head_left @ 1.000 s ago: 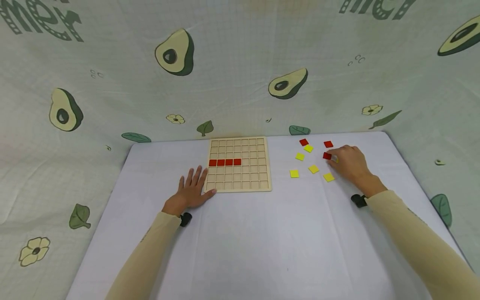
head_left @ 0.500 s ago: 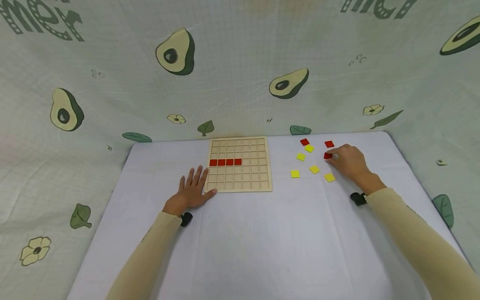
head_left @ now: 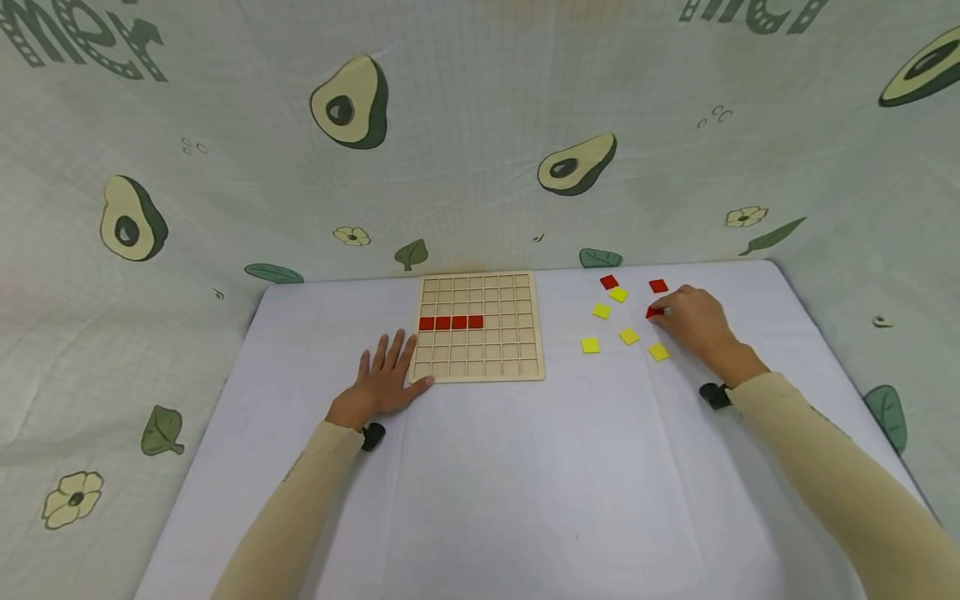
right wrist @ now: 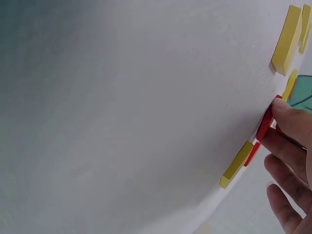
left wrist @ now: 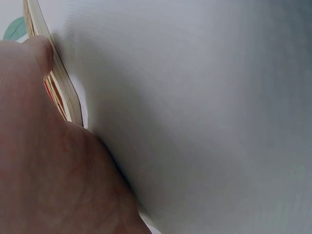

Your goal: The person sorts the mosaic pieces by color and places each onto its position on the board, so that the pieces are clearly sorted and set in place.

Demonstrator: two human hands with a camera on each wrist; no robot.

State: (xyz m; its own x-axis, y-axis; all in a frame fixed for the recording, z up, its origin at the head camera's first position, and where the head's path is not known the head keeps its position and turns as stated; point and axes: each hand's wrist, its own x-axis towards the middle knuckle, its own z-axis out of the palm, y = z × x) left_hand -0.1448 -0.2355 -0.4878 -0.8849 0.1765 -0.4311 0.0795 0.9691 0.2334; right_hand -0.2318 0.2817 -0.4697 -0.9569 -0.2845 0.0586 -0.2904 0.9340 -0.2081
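A square wooden grid board (head_left: 513, 367) lies at the back of the table, with several red tiles (head_left: 452, 323) in a row from its left side. My left hand (head_left: 381, 385) rests with spread fingers at the board's left front corner, the thumb touching its edge. Farther right, my right hand (head_left: 696, 321) pinches a red square tile (right wrist: 266, 123) between thumb and finger at the tabletop; the fingers partly cover it in the head view. Beside that hand lies a yellow tile (right wrist: 236, 165), seen only in the right wrist view.
Several yellow tiles (head_left: 590, 345) lie scattered between the board and my right hand. Two more red tiles sit behind: one red tile (head_left: 609, 282) touches or nearly touches a yellow one, another red tile (head_left: 658, 286) is just beyond my fingers. A patterned cloth (head_left: 480, 208) rises behind the table.
My right fingers have closed in on the red tile, which now shows less and looks tilted. The left hand has stayed in place.
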